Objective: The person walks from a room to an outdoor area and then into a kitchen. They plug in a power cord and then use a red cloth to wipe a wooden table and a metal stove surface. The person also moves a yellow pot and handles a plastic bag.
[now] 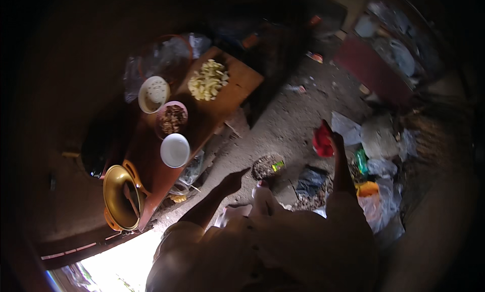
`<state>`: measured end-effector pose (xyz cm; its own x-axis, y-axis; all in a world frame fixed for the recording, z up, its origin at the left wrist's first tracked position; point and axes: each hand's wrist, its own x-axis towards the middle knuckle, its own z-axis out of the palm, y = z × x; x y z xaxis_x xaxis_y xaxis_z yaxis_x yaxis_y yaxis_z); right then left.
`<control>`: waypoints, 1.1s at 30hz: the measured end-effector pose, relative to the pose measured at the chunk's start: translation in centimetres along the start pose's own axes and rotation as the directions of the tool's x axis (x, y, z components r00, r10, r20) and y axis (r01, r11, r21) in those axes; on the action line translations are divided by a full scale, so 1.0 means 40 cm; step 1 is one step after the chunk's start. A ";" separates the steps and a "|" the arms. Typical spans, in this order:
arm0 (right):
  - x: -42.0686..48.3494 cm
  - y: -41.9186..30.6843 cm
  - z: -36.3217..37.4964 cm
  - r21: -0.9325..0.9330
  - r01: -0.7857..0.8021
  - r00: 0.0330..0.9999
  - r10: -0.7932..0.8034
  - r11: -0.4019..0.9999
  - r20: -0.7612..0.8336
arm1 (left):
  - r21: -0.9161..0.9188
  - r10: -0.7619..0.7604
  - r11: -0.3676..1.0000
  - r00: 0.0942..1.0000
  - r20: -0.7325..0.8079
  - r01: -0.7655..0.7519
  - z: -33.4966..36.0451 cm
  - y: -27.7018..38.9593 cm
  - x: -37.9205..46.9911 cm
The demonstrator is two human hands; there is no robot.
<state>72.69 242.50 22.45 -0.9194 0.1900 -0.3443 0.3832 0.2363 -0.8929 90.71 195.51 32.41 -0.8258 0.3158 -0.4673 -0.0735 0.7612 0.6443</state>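
Observation:
My right hand (334,137) holds a red cloth or bag (323,141) over the dirt floor. My left hand (237,179) is extended low, near a round patch or container of small debris (263,167) with a green wrapper (278,166); it appears to hold nothing, but its fingers are dark. To the left, a wooden table (242,80) bears a pile of cut pale pieces (208,80), a white perforated bowl (154,95), a pink bowl of brown pieces (173,119), a white bowl (175,150) and an orange-handled pan (117,197) with a utensil inside.
Plastic bags (380,167), a green plastic bottle (361,161) and a black bag (310,181) lie at the right. A dark red board or box side (373,70) stands at the upper right, beside dishes. Bright light enters through an opening (125,258) at the lower left.

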 end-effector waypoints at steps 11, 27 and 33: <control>-0.102 -0.348 0.079 0.724 -0.232 0.873 -0.189 0.650 0.449 | -0.272 0.203 0.932 0.967 -0.153 -0.239 -0.056 0.264 0.258; 0.216 -0.330 0.170 0.561 -0.078 0.939 -0.127 0.824 0.318 | -0.857 0.124 0.375 0.935 -0.333 -0.355 -0.293 0.386 0.639; 0.223 -0.541 0.265 0.225 -0.017 0.953 -0.053 0.974 0.300 | -0.589 0.028 0.753 0.910 -0.414 -0.291 -0.380 0.349 0.810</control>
<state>55.27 228.98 35.63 -0.9225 -0.1170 -0.3680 0.3691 0.0129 -0.9293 54.42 207.75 35.47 -0.9848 0.0746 -0.1566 -0.1444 0.1477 0.9784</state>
